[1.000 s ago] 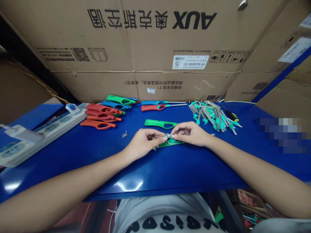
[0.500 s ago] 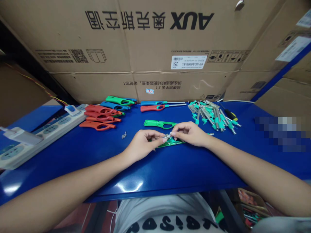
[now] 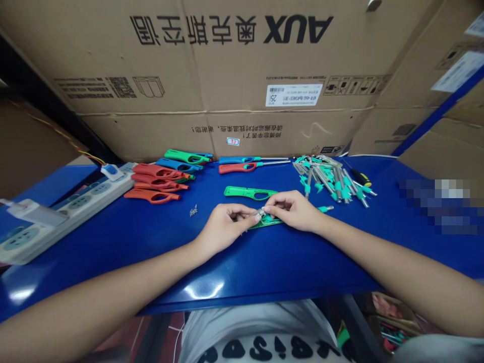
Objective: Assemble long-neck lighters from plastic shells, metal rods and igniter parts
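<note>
Green lighter half-shell (image 3: 236, 192) is plain green. In front of it: second half-shell (image 3: 264, 225) green with teal inside, small metal part (image 3: 260, 212) silver. Left of it: handle shells (image 3: 153, 195) red to orange, power strip (image 3: 109, 194) white with pale-blue sockets. Behind it: red lighter (image 3: 234, 168) with teal trigger, silver barrel; carton (image 3: 227, 65) brown, black print. Right: nozzle assemblies (image 3: 338, 185) silver/teal, screwdriver (image 3: 359, 177) black/yellow. Under it: tabletop (image 3: 170, 272) solid blue.

A person's left hand (image 3: 227, 227) and right hand (image 3: 295, 210) pinch a small part (image 3: 260, 214) over a green shell (image 3: 264, 224) on a blue table (image 3: 264, 267). Around them lie another shell (image 3: 238, 192), screws (image 3: 193, 210), handles (image 3: 157, 177), lighters (image 3: 238, 168) and tubes (image 3: 338, 187); a carton (image 3: 227, 75) stands behind.
</note>
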A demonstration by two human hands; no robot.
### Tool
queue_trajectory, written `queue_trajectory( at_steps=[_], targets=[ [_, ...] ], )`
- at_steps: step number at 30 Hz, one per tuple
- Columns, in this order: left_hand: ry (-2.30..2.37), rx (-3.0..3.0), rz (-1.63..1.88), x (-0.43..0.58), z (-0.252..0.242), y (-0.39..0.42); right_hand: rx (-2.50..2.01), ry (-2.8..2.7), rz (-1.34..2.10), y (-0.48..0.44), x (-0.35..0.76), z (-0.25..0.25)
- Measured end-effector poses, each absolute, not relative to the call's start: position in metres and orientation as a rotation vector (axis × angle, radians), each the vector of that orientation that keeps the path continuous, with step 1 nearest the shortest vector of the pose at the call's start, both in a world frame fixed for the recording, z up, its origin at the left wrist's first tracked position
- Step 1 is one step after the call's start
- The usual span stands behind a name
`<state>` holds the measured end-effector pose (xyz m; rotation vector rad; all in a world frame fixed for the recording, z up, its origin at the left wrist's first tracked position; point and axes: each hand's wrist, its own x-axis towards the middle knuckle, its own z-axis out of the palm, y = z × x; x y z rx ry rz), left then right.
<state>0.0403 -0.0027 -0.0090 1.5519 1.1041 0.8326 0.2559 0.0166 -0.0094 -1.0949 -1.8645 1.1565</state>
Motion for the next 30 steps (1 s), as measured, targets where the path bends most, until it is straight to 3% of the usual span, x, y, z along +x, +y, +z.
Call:
queue_trajectory(
  at_steps=[10,30],
  targets=[
    [1.113,1.493,0.795,0.037,0.000,0.000,-1.094,-1.776,1.465,0.027,0.263,0.000],
    [1.118,1.530,0.811,0.038,-0.001,0.000,-1.105,-1.782,1.435,0.026,0.264,0.001]
  ],
)
